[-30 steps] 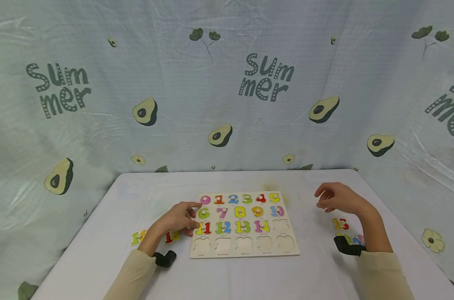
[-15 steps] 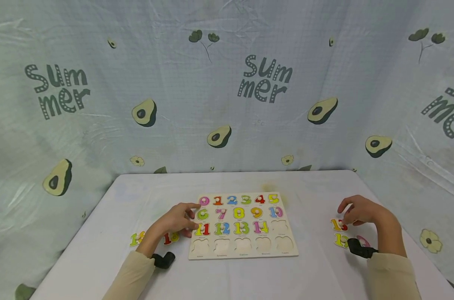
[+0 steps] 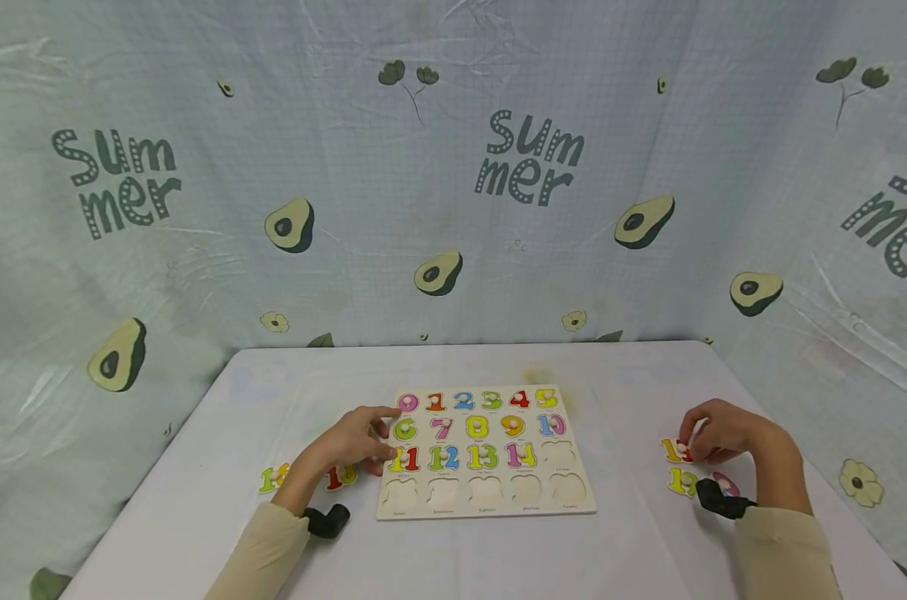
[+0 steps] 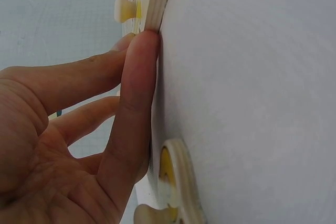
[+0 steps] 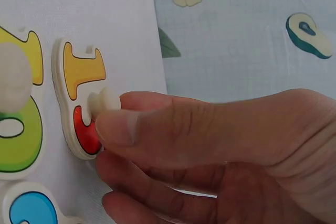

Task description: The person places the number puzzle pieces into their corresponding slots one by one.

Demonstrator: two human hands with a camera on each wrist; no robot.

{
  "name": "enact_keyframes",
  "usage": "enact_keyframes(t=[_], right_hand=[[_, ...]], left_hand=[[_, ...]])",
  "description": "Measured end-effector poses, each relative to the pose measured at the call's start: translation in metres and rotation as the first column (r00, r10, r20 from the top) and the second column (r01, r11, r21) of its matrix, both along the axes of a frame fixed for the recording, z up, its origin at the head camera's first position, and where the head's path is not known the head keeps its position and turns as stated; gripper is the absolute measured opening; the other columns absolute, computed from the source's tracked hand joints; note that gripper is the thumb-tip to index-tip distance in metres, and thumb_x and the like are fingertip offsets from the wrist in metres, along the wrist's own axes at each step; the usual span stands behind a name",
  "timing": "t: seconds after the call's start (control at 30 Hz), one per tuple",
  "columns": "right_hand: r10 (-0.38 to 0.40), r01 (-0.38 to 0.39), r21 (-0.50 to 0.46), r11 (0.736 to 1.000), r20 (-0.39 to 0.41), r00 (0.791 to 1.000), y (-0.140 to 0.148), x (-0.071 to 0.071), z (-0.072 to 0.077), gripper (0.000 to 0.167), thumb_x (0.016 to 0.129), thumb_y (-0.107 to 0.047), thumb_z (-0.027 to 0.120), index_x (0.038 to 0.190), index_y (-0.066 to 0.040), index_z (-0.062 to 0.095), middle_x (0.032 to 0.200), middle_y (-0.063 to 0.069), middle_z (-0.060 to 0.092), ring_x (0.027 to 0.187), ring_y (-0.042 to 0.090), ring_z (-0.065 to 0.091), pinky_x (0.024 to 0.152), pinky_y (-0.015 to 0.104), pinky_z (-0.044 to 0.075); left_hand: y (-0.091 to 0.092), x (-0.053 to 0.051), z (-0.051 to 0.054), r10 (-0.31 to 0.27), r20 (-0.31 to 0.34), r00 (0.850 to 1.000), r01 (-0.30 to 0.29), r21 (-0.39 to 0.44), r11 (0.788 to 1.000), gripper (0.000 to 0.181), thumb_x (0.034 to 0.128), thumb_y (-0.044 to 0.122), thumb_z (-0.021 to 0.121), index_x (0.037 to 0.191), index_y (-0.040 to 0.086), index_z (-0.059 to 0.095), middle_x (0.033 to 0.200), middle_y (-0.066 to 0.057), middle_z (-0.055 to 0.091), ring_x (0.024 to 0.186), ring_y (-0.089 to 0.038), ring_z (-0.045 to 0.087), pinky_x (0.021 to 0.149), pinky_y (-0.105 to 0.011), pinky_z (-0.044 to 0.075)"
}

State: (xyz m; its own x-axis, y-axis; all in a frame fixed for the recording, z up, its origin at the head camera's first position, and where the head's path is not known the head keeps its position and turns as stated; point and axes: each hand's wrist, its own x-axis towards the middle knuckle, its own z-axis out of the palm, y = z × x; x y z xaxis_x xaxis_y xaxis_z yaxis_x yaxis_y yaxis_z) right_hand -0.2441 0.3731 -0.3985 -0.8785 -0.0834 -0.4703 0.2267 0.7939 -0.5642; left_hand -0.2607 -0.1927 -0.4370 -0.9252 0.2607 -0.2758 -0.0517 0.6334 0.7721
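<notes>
A wooden number puzzle board (image 3: 464, 492) lies mid-table, with knobbed pieces 0 to 14 in its upper rows. My left hand (image 3: 358, 437) is at its left edge; in the left wrist view, fairly straight fingers (image 4: 139, 72) touch the board's side. At the right, my right hand (image 3: 727, 429) pinches the white knob (image 5: 107, 100) of the number 15 piece (image 5: 84, 72) between thumb and index finger. That piece appears to rest on the table, and in the head view the fingers partly cover it (image 3: 671, 450).
A yellow-and-green piece (image 3: 681, 481) and a pink-and-blue one (image 3: 726, 483) lie nearer me at the right; the wrist camera partly hides the latter. Left of the board are two more pieces, one yellow-green (image 3: 272, 477) and one red-yellow (image 3: 341, 477). Recesses without pieces show in the lower rows.
My right hand has come down and toward me from above the table, and its fingers now pinch the 15 piece's knob. The left hand stays at the board's edge.
</notes>
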Motion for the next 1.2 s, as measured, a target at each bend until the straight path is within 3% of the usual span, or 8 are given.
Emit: enact_keyframes(t=[0.6, 1.2], right_hand=[[0.023, -0.023, -0.011, 1.000, -0.027, 0.999, -0.002, 0.000, -0.013, 0.011, 0.085, -0.003, 0.075, 0.094, -0.002, 0.069, 0.087, 0.004, 0.065, 0.079, 0.018, 0.059, 0.068, 0.032, 0.055], [0.041, -0.040, 0.022, 0.999, -0.043, 0.998, -0.006, -0.003, -0.002, 0.011, 0.086, -0.005, 0.075, 0.094, -0.001, 0.068, 0.086, 0.004, 0.066, 0.079, 0.019, 0.060, 0.070, 0.033, 0.056]], left_hand=[[0.000, 0.003, 0.001, 0.008, 0.013, 1.000, -0.008, 0.001, 1.000, 0.070, 0.0863, 0.000, 0.080, 0.150, 0.007, 0.053, 0.105, -0.012, 0.056, 0.060, -0.019, 0.062, 0.060, -0.031, 0.060], [0.000, 0.000, 0.002, -0.004, 0.005, 1.000, 0.004, 0.013, 1.000, 0.070, 0.0857, -0.002, 0.079, 0.150, 0.006, 0.053, 0.105, -0.013, 0.056, 0.064, -0.019, 0.063, 0.060, -0.032, 0.061]])
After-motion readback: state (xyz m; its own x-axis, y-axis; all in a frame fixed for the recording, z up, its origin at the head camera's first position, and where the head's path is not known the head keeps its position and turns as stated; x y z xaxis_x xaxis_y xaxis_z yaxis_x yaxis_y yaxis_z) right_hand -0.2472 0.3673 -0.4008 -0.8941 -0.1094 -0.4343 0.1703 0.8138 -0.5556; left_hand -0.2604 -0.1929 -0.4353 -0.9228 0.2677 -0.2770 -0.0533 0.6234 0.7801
